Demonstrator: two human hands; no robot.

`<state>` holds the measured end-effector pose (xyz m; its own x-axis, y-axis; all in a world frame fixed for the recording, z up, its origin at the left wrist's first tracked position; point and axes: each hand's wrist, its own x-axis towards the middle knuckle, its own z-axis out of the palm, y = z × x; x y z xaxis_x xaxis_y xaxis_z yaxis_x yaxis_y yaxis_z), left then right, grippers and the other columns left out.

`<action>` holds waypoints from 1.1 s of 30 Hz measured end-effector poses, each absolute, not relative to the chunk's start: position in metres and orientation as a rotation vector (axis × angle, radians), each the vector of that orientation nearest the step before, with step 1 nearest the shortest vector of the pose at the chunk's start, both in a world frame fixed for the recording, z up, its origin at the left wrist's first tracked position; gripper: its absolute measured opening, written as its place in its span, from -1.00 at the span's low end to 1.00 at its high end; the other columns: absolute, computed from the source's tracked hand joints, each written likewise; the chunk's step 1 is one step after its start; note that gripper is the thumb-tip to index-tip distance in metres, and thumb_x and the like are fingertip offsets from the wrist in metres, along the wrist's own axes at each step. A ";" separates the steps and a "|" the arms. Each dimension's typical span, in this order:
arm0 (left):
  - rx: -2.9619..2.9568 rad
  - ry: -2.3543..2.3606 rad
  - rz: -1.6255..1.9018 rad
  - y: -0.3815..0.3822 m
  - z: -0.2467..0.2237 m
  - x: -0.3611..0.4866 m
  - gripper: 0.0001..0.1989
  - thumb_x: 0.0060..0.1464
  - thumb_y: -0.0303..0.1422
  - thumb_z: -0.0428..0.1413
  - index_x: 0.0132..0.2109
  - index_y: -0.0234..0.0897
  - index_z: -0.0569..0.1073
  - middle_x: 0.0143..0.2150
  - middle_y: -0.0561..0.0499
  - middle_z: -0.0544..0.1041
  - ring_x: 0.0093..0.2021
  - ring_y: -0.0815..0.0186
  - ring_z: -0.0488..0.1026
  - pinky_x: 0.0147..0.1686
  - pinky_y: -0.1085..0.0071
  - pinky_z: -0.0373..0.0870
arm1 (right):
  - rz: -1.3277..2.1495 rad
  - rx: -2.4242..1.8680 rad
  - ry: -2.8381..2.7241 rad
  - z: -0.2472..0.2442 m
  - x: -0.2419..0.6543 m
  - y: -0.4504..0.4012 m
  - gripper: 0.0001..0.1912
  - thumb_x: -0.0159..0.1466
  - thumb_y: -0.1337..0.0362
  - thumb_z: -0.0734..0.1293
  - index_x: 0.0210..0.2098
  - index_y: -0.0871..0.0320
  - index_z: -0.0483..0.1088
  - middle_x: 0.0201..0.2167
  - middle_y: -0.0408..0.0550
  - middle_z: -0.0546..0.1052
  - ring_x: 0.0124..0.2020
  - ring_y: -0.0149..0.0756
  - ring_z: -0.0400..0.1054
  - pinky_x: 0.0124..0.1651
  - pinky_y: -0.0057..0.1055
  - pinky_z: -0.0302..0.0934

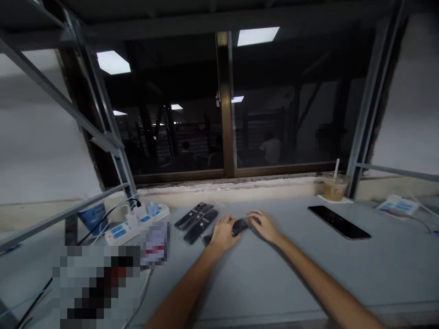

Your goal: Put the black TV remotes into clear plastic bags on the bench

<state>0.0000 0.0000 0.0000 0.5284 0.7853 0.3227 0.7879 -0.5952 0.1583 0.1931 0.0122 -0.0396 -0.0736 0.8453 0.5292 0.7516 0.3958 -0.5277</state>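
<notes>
Two hands on a dark remote at a grey desk

The dark remote [239, 226] lies at the desk's [284, 278] middle, under the person's hands; it is probably a remote control, though the dim, soft view leaves its outline unclear. The left hand [224, 233] lies palm down over its near end, fingers bent and close together. The right hand [262, 225] arches at its far end, fingertips curled against it. I cannot tell how firmly either hand grips.

Taking that remote as the clock's centre, more remotes [202, 225] lie at nine o'clock, near the left hand, their pale markings too small to read. Farther out that way is a white power strip [120, 232] with blue sockets and plugs. A black phone [339, 222] lies at three o'clock; a cup [334, 189] with a straw stands between two and three.
</notes>
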 end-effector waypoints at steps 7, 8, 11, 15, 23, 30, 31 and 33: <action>-2.765 -1.366 -0.613 -0.005 0.000 0.005 -0.63 -0.07 -0.27 0.06 -0.06 -0.20 0.35 -0.09 -0.02 0.37 -0.04 0.22 0.33 0.00 0.35 0.23 | -0.009 -1.645 -1.651 -0.028 0.202 0.010 -0.70 0.20 0.21 0.10 -0.39 0.14 0.44 -0.29 0.00 0.48 -0.17 -0.21 0.30 -0.06 -0.29 0.12; -2.773 -1.373 -0.599 -0.006 0.000 0.005 -0.63 -0.07 -0.27 0.06 -0.06 -0.20 0.34 -0.08 -0.02 0.38 -0.04 0.22 0.33 0.00 0.35 0.23 | 0.005 -1.634 -1.654 -0.028 0.203 0.011 -0.70 0.19 0.22 0.11 -0.43 0.14 0.44 -0.30 0.00 0.49 -0.18 -0.22 0.31 -0.06 -0.30 0.13; -2.812 -1.337 -0.566 -0.005 0.000 0.004 -0.64 -0.05 -0.26 0.06 -0.06 -0.19 0.32 -0.07 -0.01 0.39 -0.03 0.22 0.34 0.00 0.35 0.22 | 0.081 -1.555 -1.663 -0.030 0.205 0.012 -0.73 0.16 0.23 0.16 -0.50 0.14 0.46 -0.31 -0.02 0.51 -0.19 -0.26 0.33 -0.05 -0.34 0.13; -2.815 -1.309 -0.578 -0.005 -0.002 0.004 -0.57 0.00 -0.14 0.04 -0.01 -0.22 0.28 -0.06 -0.03 0.41 -0.01 0.20 0.33 0.01 0.31 0.21 | 0.158 -1.509 -1.657 -0.031 0.204 0.013 -0.75 0.12 0.25 0.19 -0.54 0.14 0.47 -0.31 -0.03 0.52 -0.21 -0.28 0.35 -0.07 -0.37 0.14; -2.762 -1.320 -0.520 -0.005 -0.006 0.008 -0.63 0.06 -0.11 -0.03 -0.09 -0.26 0.36 -0.11 -0.09 0.44 -0.06 0.16 0.36 -0.07 0.29 0.25 | 0.129 -1.643 -1.640 -0.017 0.207 0.001 -0.62 0.18 0.16 0.12 -0.61 0.14 0.44 -0.44 -0.07 0.53 -0.33 -0.30 0.37 -0.24 -0.46 0.14; -2.751 -1.289 -0.510 -0.006 -0.007 0.008 -0.65 0.06 -0.14 -0.02 -0.11 -0.28 0.36 -0.15 -0.08 0.45 -0.10 0.17 0.38 -0.10 0.31 0.26 | 0.066 -1.899 -1.486 -0.010 0.203 -0.007 -0.60 0.16 0.05 0.14 -0.58 0.10 0.48 -0.46 -0.06 0.54 -0.38 -0.25 0.39 -0.39 -0.45 0.10; -2.751 -1.286 -0.510 -0.007 -0.007 0.008 -0.65 0.06 -0.14 -0.02 -0.11 -0.28 0.36 -0.15 -0.08 0.45 -0.10 0.17 0.38 -0.11 0.31 0.27 | 0.066 -1.910 -1.454 -0.010 0.203 -0.007 -0.59 0.16 0.04 0.14 -0.55 0.10 0.49 -0.48 -0.05 0.54 -0.39 -0.25 0.39 -0.40 -0.45 0.10; -2.760 -1.281 -0.507 -0.007 -0.007 0.008 -0.65 0.06 -0.13 -0.02 -0.11 -0.28 0.36 -0.16 -0.08 0.45 -0.12 0.18 0.38 -0.11 0.31 0.27 | 0.103 -1.897 -1.459 -0.011 0.204 -0.006 -0.59 0.15 0.03 0.15 -0.54 0.12 0.50 -0.50 -0.03 0.54 -0.40 -0.23 0.40 -0.41 -0.45 0.10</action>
